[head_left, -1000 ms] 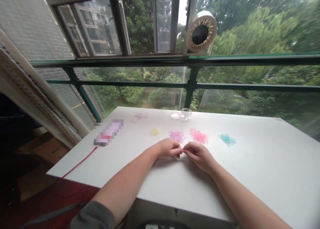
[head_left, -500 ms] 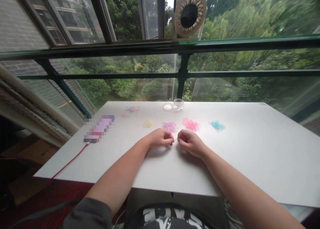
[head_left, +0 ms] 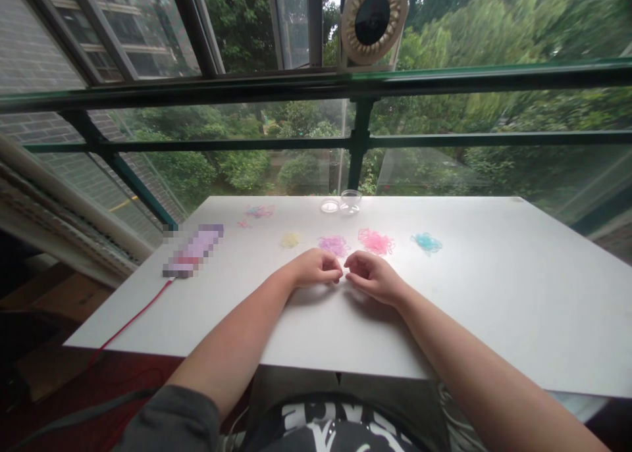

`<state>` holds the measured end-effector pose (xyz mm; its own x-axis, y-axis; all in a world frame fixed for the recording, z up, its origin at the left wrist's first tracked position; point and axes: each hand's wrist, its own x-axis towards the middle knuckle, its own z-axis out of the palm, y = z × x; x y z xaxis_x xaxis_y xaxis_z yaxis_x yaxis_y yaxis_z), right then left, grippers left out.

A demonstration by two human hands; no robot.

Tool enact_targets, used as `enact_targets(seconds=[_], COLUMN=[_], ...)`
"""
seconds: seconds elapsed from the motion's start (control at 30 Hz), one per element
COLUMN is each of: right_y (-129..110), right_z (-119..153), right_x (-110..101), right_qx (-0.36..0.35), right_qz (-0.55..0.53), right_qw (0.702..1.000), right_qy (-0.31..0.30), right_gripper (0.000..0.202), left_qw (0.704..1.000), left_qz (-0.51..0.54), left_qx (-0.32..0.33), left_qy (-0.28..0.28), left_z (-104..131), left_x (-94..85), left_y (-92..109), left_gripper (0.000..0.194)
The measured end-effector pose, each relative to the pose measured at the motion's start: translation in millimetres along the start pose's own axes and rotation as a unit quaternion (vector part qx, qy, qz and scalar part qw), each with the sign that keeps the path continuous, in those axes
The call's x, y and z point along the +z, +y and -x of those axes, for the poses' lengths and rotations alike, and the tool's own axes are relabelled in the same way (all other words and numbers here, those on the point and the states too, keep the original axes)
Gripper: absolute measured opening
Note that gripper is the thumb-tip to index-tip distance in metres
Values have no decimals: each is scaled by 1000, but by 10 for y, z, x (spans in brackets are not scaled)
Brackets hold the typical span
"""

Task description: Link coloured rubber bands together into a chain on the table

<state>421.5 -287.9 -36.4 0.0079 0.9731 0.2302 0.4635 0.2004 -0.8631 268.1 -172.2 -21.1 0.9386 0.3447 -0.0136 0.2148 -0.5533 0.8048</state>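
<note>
My left hand (head_left: 315, 268) is over the white table (head_left: 494, 294), thumb and index finger pinched together. Whatever is between those fingertips is too small to make out; a faint pale trace shows in the narrow gap between my hands. Facing it, my right hand (head_left: 372, 277) has curled fingers, with thumb tip and index tip a little apart. Just beyond my hands lie a purple pile (head_left: 333, 245) and a pink pile (head_left: 376, 241) of small rubber bands. A yellow pile (head_left: 289, 240) is to the left, a teal pile (head_left: 426, 242) to the right.
At the far edge stand a clear round container (head_left: 351, 203) and a clear lid (head_left: 330, 206). Mixed-colour bands (head_left: 259, 211) lie far left. A blurred-out purple phone-like object (head_left: 195, 251) with a red cable (head_left: 131, 320) rests at the left. A green railing (head_left: 247, 145) runs behind the table.
The right thumb and index finger have parted slightly, and the thin strand seen between my hands is now hardly visible. The view has shifted slightly; the piles stay in place.
</note>
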Motion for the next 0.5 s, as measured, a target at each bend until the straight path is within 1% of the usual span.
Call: enact_targets(seconds=[0.17, 0.33, 0.5], right_y=[4, 16, 12], right_z=[1, -5, -4], right_x=[-4, 4, 7], right_qx=[2, 3, 7], right_qz=[12, -13, 10], right_qw=[1000, 1000, 1000], right_qy=[-3, -7, 2], right_gripper=[9, 11, 5], left_qw=[1000, 1000, 1000], left_qz=[-8, -22, -19], left_qx=[-4, -8, 0], left_qy=[1, 1, -11], left_z=[5, -1, -12], left_x=[2, 8, 8], left_y=[25, 19, -13], left_gripper=[20, 23, 21])
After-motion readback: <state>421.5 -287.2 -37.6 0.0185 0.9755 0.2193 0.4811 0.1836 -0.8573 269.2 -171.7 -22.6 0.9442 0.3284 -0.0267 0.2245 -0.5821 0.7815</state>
